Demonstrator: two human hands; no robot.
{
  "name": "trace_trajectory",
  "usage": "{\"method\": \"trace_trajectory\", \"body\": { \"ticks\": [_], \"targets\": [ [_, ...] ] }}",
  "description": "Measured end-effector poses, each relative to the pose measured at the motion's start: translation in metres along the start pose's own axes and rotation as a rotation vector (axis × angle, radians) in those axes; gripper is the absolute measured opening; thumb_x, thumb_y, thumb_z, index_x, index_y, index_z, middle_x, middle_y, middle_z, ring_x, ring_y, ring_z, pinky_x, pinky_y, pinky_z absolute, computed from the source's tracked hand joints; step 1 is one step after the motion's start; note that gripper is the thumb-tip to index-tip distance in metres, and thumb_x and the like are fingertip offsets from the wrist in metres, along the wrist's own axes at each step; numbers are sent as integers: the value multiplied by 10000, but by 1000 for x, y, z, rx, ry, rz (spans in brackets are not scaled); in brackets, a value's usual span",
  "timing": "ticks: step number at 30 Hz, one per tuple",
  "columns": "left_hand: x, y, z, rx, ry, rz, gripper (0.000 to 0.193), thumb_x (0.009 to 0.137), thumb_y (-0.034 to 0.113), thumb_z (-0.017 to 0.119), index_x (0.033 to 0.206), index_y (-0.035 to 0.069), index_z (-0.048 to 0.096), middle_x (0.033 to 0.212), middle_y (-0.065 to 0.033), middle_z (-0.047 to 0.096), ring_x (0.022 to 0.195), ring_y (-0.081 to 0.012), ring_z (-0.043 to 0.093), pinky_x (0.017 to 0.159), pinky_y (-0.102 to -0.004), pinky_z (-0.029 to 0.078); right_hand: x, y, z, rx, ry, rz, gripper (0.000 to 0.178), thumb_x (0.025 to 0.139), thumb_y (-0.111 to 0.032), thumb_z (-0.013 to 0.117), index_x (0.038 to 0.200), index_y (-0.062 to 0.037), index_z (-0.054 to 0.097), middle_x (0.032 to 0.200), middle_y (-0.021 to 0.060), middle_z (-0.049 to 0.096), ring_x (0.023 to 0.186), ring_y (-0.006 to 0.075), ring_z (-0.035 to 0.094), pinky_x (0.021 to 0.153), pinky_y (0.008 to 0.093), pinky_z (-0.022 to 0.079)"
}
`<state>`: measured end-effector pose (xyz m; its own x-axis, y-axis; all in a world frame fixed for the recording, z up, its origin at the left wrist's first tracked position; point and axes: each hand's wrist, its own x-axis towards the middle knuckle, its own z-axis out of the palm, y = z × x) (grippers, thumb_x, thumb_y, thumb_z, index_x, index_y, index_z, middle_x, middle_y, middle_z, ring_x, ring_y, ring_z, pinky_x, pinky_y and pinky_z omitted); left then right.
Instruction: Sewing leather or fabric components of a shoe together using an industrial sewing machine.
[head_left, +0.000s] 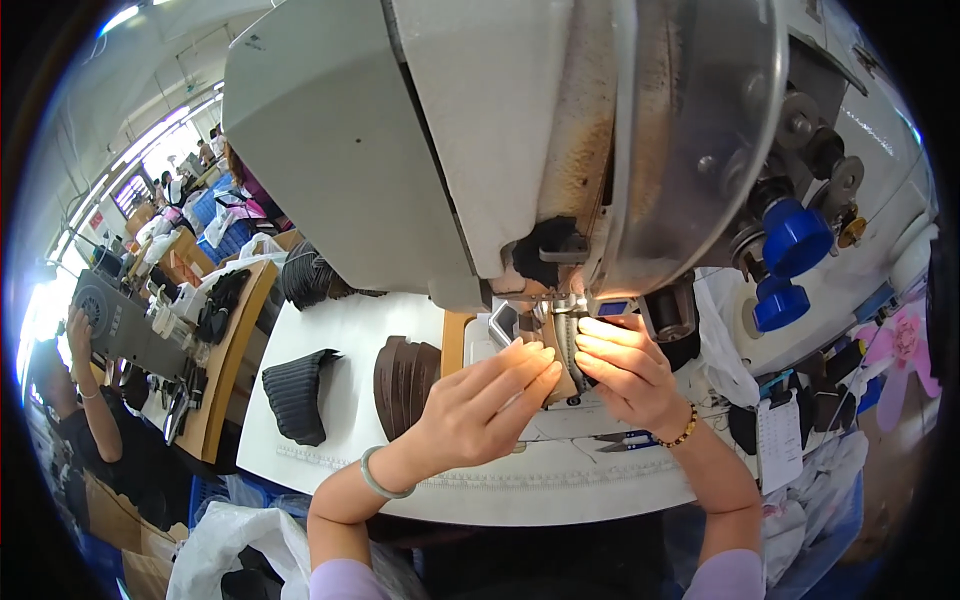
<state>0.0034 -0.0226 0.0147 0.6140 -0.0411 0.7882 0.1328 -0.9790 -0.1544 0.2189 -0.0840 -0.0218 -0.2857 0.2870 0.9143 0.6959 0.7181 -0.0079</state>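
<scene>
Under the needle area of a large grey sewing machine (500,180) lies a small tan piece (561,387) with a narrow grey-green strip (566,340) along it. My left hand (490,400) pinches the piece's left edge, thumb and fingers together. From the other side, my right hand (630,370) presses its closed fingers on the strip and the piece's right edge. Lamp light falls on these fingertips. What lies beneath the fingers is hidden. A pair of blue-handled thread snips (628,440) rests on the table by my right wrist.
Left on the white table (340,470) lie a stack of brown pieces (403,375), a black ribbed stack (300,395) and a dark bundle (310,275). Blue knobs (797,238) jut from the machine at right. A white bag (240,550) hangs low left. Another person (100,430) works at far left.
</scene>
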Motion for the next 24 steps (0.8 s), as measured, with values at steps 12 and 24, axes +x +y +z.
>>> {"method": "trace_trajectory", "body": {
  "ticks": [12, 24],
  "targets": [
    [-1, -13, 7, -20, 23, -5, 387, 662, -16, 664, 1049, -13, 679, 1041, -141, 676, 910, -285, 685, 750, -337, 586, 2, -2, 4, -50, -11, 48, 427, 684, 39, 729, 1099, -51, 684, 1018, 30, 596, 951, 228, 598, 858, 464, 466],
    [-3, -14, 6, 25, 34, -17, 399, 682, 0, 748, 1075, 21, 680, 1041, -116, 664, 894, -269, 688, 732, -323, 576, 4, 4, 6, -54, 22, 51, 395, 710, -36, 795, 1084, -96, 681, 988, 19, 581, 944, 234, 598, 891, 462, 476]
  ]
}}
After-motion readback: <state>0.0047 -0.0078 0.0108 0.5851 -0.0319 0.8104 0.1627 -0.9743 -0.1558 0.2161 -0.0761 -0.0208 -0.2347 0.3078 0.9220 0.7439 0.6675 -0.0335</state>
